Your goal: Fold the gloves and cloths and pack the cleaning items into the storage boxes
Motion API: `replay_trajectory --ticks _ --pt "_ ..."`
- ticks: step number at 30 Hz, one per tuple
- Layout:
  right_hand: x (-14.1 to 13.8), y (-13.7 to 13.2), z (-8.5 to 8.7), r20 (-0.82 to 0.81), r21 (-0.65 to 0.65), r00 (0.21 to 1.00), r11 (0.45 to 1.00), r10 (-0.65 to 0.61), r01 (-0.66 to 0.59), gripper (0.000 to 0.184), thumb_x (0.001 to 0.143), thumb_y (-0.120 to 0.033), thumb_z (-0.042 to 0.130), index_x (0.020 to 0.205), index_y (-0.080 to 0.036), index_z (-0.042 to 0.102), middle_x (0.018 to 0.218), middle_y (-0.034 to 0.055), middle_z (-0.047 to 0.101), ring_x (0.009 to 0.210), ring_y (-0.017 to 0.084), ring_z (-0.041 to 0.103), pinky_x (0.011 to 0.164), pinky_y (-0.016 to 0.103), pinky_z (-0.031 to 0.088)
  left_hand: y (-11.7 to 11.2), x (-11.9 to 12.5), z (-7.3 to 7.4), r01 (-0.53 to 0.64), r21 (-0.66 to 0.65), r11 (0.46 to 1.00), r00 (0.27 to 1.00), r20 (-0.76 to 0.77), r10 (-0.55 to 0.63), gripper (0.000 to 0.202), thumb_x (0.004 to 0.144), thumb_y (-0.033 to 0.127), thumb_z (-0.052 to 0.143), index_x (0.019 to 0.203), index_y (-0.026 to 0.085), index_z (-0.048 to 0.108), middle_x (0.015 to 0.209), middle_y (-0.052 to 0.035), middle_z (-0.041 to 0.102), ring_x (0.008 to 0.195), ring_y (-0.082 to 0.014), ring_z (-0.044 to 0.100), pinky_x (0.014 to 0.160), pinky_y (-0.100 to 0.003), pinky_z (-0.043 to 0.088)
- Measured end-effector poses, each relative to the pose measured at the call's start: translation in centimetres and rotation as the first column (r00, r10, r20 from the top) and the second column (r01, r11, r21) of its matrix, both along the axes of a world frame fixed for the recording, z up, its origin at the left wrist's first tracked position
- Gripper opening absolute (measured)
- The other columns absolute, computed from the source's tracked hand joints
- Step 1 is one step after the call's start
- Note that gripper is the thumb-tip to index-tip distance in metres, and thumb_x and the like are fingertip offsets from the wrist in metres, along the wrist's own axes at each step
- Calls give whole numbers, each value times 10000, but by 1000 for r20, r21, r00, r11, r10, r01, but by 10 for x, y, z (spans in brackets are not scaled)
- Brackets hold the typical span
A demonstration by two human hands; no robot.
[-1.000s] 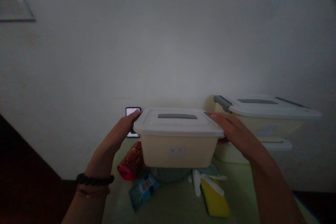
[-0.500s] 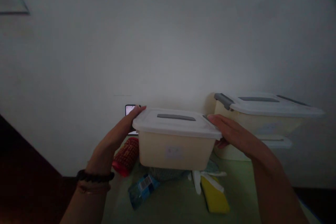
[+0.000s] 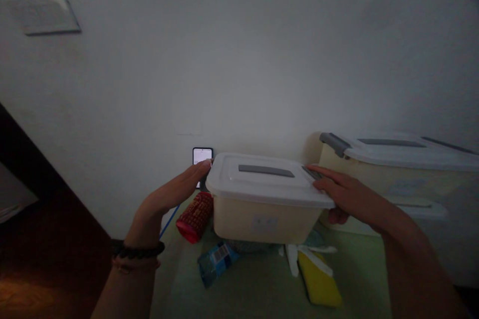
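A cream storage box with a white lid and a grey lid handle sits between my two hands, slightly tilted. Along its left end lies my left hand, fingers close together and fingertips at the lid's rim. My right hand grips the right end, fingers over the grey latch and thumb side on the lid edge. By my left hand are a phone and a red patterned cylinder lying on its side. The box's underside and left latch are hidden.
White gloves, a yellow item and a blue packet lie before the box on the green tabletop. Further right, another lidded box stands against the wall. A switch plate is at upper left.
The view has turned left, so everything appears further right. My left fingers lie flatter along the box end, and my right fingers reach further over the latch.
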State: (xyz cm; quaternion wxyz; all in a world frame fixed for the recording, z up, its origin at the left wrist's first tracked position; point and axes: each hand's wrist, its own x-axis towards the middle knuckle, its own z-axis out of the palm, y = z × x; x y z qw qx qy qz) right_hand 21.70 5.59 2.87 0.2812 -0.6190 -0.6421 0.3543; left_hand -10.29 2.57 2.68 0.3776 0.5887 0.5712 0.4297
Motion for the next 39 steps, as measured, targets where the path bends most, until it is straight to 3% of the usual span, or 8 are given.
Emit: replay_trajectory --ticks 6,9,14,17,21,26,29,39 --pt "1 -1 1 23 5 1000 1000 0 -1 521 831 -302 480 1338 -184 463 659 25 652 368 155 590 360 285 491 2 5 1 88 124 988 996 -13 -87 356 824 495 511 1049 275 676 1204 -21 646 1183 -238 510 1047 -327 310" --pt "0 -1 2 59 21 998 1000 4 -5 524 834 -301 473 1333 -141 463 583 3 611 349 149 574 341 267 479 5 3 -4 4 146 989 996 -93 10 414 834 500 500 1139 253 631 1319 -41 553 1256 -239 438 1067 -319 280" --pt "1 -1 2 63 33 998 999 10 -12 500 837 -286 475 1307 -115 490 558 5 604 331 134 555 320 237 454 14 -1 -11 -121 148 982 985 -105 137 530 822 515 504 1272 237 530 1415 -77 431 1245 -301 430 960 -393 415" --pt "3 1 1 51 50 998 998 26 -29 478 847 -336 490 1277 -129 515 662 36 643 352 129 572 328 236 463 12 1 -9 -84 129 988 996 -23 88 502 787 502 559 1210 233 583 1337 -84 521 1202 -307 464 921 -394 444" --pt "5 4 -1 -27 27 996 996 85 -84 477 851 -485 484 1183 -156 577 687 49 669 384 140 584 334 240 466 5 2 -4 74 -29 997 989 131 -70 389 781 474 574 1076 234 652 1028 -62 692 1012 -278 591 797 -351 498" --pt "4 13 -9 -86 104 993 992 86 -77 328 788 -476 584 878 -184 702 710 57 700 582 178 638 441 239 489 11 6 -7 55 -101 993 961 276 -25 311 758 371 617 1004 184 652 780 -25 688 746 -206 637 583 -257 490" --pt "6 17 -13 -102 121 994 992 45 -33 278 772 -436 601 865 -198 712 704 54 703 671 205 651 547 275 517 16 14 -8 83 -136 987 931 363 -28 290 783 412 572 875 151 658 676 -19 668 584 -155 604 498 -229 462" --pt "7 1 5 -287 83 958 996 -15 40 338 774 -370 561 1036 -187 668 762 44 706 663 183 635 532 255 488 16 18 -2 88 -150 985 820 572 14 438 617 273 695 1045 194 642 745 -31 725 514 -155 628 442 -222 497"
